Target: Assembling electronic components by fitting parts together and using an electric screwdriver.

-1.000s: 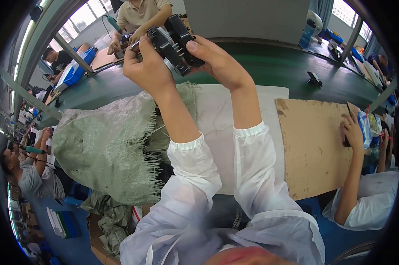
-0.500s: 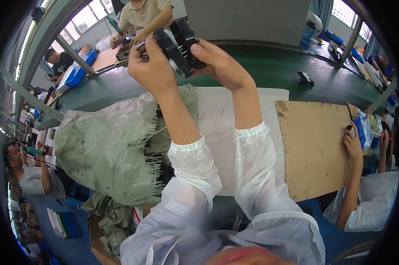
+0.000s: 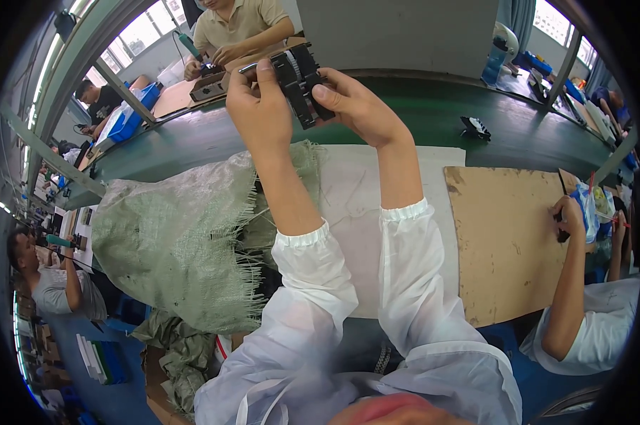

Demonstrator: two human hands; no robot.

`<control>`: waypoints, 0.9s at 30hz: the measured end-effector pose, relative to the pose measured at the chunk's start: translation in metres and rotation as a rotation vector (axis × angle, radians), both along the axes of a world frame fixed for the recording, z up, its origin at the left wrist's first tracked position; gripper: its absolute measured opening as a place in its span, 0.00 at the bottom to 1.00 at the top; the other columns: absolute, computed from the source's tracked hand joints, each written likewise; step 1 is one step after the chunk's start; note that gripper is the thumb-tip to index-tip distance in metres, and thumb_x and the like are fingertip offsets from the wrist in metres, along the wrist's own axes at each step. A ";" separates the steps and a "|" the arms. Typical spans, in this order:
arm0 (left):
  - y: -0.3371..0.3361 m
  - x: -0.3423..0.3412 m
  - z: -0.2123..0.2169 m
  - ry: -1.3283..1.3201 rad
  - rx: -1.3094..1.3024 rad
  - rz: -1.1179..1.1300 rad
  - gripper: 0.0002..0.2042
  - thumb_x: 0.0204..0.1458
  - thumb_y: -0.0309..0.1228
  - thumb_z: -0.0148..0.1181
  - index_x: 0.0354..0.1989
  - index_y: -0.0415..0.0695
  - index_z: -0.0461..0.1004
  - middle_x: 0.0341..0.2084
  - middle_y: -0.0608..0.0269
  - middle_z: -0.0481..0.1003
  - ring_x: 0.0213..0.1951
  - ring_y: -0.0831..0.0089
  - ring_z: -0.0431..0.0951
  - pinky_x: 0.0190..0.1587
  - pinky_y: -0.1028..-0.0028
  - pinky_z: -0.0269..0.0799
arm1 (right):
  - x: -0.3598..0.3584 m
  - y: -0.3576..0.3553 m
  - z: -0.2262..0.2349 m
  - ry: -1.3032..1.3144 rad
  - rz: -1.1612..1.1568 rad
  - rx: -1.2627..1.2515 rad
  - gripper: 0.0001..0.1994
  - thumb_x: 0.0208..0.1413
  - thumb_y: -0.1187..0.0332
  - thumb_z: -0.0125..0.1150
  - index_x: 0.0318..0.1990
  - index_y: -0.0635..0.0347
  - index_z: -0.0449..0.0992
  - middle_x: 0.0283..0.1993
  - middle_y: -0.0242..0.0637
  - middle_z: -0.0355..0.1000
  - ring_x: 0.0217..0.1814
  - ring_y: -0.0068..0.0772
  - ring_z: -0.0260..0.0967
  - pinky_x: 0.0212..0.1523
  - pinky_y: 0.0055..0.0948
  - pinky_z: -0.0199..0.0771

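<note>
A black plastic mechanical assembly [image 3: 302, 88] with a pale toothed strip, perhaps a gear, is held up over the far side of the bench. My left hand [image 3: 260, 113] grips its left side, thumb upright along it. A short shiny metal rod [image 3: 248, 69] sticks out by the left fingers; what it belongs to is hidden. From the right, my right hand [image 3: 369, 110] closes on the same assembly with the thumb pressed against its lower face. The two black parts of the assembly lie against each other.
Below my arms lie a pale sheet [image 3: 355, 191], a frayed green woven sack [image 3: 171, 241] and brown cardboard [image 3: 511, 241]. A black part [image 3: 475, 128] sits on the green belt [image 3: 419, 106] beyond. Co-workers sit opposite, left and right; one's hand [image 3: 569, 216] rests at the cardboard.
Both hands have shifted slightly right. The two black parts, apart before, are now pressed together. On the belt the loose black part has moved left; the right co-worker's hand has turned and changed its hold.
</note>
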State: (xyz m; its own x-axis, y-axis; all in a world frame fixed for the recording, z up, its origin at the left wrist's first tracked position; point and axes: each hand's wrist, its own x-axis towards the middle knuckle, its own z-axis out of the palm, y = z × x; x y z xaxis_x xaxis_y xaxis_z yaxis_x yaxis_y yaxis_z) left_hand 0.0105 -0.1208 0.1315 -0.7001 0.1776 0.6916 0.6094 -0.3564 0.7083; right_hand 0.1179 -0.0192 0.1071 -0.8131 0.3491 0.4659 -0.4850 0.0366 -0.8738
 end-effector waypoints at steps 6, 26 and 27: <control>0.010 -0.003 -0.002 0.123 0.095 -0.226 0.13 0.57 0.32 0.58 0.43 0.32 0.74 0.31 0.54 0.78 0.30 0.70 0.76 0.34 0.76 0.73 | -0.011 -0.002 -0.005 0.089 -0.196 0.054 0.23 0.54 0.66 0.68 0.55 0.68 0.71 0.47 0.43 0.75 0.43 0.31 0.73 0.45 0.27 0.76; -0.004 -0.003 -0.014 0.118 -0.156 -0.630 0.21 0.38 0.18 0.72 0.44 0.33 0.74 0.33 0.55 0.80 0.32 0.71 0.78 0.39 0.76 0.76 | 0.017 0.010 0.009 0.318 -0.328 0.127 0.18 0.64 0.63 0.58 0.53 0.68 0.75 0.43 0.38 0.78 0.39 0.24 0.72 0.45 0.22 0.74; -0.004 -0.003 -0.015 0.115 -0.169 -0.663 0.22 0.37 0.18 0.72 0.44 0.33 0.74 0.32 0.55 0.80 0.32 0.71 0.79 0.40 0.76 0.75 | 0.016 0.010 0.008 0.319 -0.292 0.121 0.18 0.65 0.61 0.57 0.53 0.68 0.76 0.42 0.38 0.78 0.39 0.24 0.72 0.44 0.21 0.73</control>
State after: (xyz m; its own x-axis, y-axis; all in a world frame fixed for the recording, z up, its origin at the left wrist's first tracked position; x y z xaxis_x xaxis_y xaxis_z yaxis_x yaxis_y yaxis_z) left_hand 0.0074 -0.1248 0.1169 -0.3306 0.6546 0.6798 0.3752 -0.5698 0.7311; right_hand 0.1342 -0.0088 0.1153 -0.4971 0.4704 0.7291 -0.6838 0.3048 -0.6629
